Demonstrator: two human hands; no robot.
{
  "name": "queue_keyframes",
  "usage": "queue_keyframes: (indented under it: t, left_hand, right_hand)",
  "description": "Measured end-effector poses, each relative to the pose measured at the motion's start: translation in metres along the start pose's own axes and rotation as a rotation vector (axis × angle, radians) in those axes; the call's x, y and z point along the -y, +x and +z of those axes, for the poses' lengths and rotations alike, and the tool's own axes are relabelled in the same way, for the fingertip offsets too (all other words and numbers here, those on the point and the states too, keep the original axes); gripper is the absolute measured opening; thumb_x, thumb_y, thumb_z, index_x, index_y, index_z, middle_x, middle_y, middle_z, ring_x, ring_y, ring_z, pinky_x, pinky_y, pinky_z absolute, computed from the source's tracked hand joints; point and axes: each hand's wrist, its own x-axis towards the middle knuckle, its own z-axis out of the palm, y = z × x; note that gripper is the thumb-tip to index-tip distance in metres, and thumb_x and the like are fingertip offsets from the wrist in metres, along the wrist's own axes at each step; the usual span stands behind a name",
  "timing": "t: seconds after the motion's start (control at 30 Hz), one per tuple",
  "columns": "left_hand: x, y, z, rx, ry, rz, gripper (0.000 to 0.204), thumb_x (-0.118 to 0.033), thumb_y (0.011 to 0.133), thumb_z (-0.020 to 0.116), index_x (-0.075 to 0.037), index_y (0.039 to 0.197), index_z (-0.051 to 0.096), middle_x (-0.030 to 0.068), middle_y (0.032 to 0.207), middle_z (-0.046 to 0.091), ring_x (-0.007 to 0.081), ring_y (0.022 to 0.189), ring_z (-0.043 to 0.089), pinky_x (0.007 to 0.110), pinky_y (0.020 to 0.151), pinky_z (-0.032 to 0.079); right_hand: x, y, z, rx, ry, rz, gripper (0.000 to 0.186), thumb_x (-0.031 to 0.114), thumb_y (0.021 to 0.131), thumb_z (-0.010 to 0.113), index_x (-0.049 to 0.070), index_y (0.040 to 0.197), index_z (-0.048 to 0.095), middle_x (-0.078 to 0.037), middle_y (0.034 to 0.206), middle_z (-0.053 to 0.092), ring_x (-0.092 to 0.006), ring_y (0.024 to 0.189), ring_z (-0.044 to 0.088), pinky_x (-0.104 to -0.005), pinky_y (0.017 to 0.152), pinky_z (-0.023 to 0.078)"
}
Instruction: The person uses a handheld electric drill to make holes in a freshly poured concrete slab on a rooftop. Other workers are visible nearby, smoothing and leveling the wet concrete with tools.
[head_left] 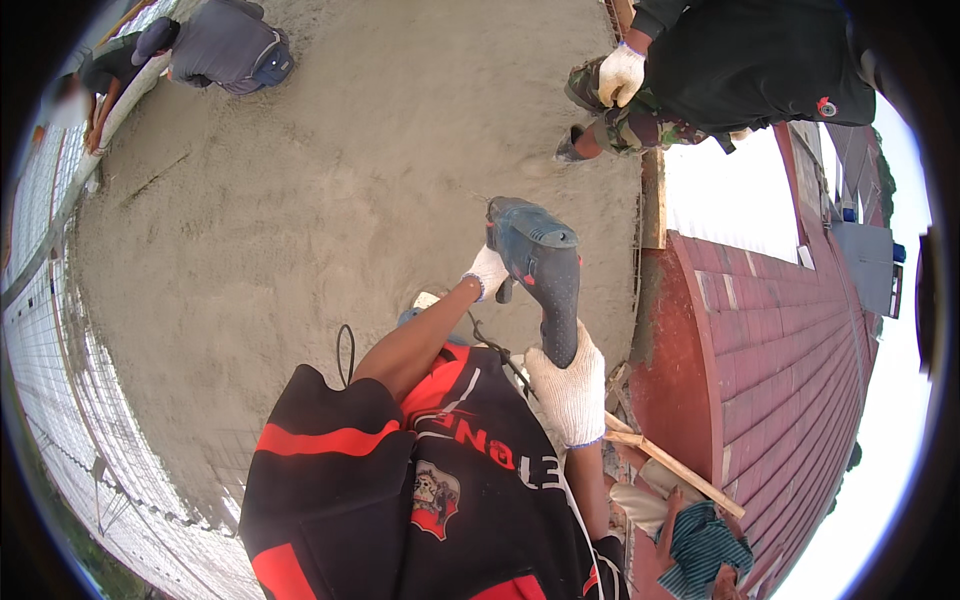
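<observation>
A dark grey-blue corded power drill (540, 240) is held out in front of my body above wet grey concrete. My right hand (570, 385), in a white knitted glove, is closed around the drill's black rear handle. My left hand (488, 272), also gloved in white, grips the left side of the drill's body near its front; its fingers are partly hidden behind the tool. A black cord (490, 338) runs below the drill in front of my shirt. The drill's front end and any bit are hidden from view.
Wet concrete (250, 260) spreads ahead and left, with wire mesh (40, 350) along the left. A gloved co-worker in black (760, 65) stands ahead right. Two people (225, 45) bend at the far left. Another person (700, 545) is below right, near wooden boards (680, 470) and a red roof (780, 340).
</observation>
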Motion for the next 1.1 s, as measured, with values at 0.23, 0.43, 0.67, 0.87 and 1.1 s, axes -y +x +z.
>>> queue_keyframes:
  t: [0.23, 0.43, 0.67, 0.87, 1.1]
  left_hand:
    - [-0.032, -0.004, 0.017, 0.065, -0.036, -0.07, 0.013, -0.009, 0.098, 0.059, -0.004, 0.088, 0.065, 0.0105, 0.068, 0.067, 0.0247, 0.06, 0.069, 0.04, 0.055, 0.053]
    - [0.023, 0.014, 0.025, -0.16, -0.408, -0.488, 0.013, -0.008, 0.097, 0.059, -0.003, 0.086, 0.064, 0.011, 0.067, 0.067, 0.0249, 0.053, 0.066, 0.041, 0.047, 0.05]
    - [0.056, 0.03, 0.032, -0.139, -0.314, -0.421, 0.012, -0.012, 0.093, 0.063, -0.005, 0.085, 0.067, 0.0101, 0.065, 0.067, 0.0255, 0.055, 0.067, 0.042, 0.05, 0.051]
    - [0.045, 0.021, 0.065, -0.207, -0.215, -0.163, 0.02, -0.022, 0.095, 0.066, -0.004, 0.102, 0.069, 0.0135, 0.081, 0.074, 0.0305, 0.078, 0.074, 0.042, 0.068, 0.057]
    - [0.044, -0.009, 0.051, -0.058, 0.028, -0.066, 0.014, -0.015, 0.097, 0.063, -0.002, 0.1, 0.068, 0.0124, 0.081, 0.073, 0.0294, 0.078, 0.073, 0.043, 0.067, 0.056]
  right_hand:
    - [0.003, -0.015, -0.017, -0.115, 0.07, -0.058, 0.034, 0.011, 0.084, 0.071, -0.004, 0.114, 0.065, -0.006, 0.074, 0.064, -0.0115, 0.064, 0.061, -0.031, 0.061, 0.051]
    - [-0.038, 0.046, 0.006, -0.015, 0.106, -0.01, 0.038, 0.015, 0.083, 0.07, -0.005, 0.115, 0.067, -0.014, 0.084, 0.068, -0.0145, 0.073, 0.063, -0.0345, 0.073, 0.055]
    - [-0.061, 0.053, 0.01, -0.035, 0.103, -0.014, 0.04, 0.016, 0.082, 0.07, -0.004, 0.117, 0.067, -0.012, 0.084, 0.069, -0.016, 0.073, 0.064, -0.0343, 0.073, 0.055]
    - [-0.033, 0.019, -0.007, -0.125, -0.034, -0.075, 0.04, 0.014, 0.082, 0.072, -0.003, 0.118, 0.066, -0.011, 0.083, 0.069, -0.017, 0.072, 0.065, -0.0341, 0.071, 0.054]
    - [-0.022, -0.014, -0.021, -0.153, 0.029, -0.064, 0.029, 0.009, 0.082, 0.069, -0.004, 0.108, 0.065, -0.003, 0.071, 0.061, -0.0084, 0.061, 0.055, -0.029, 0.058, 0.048]
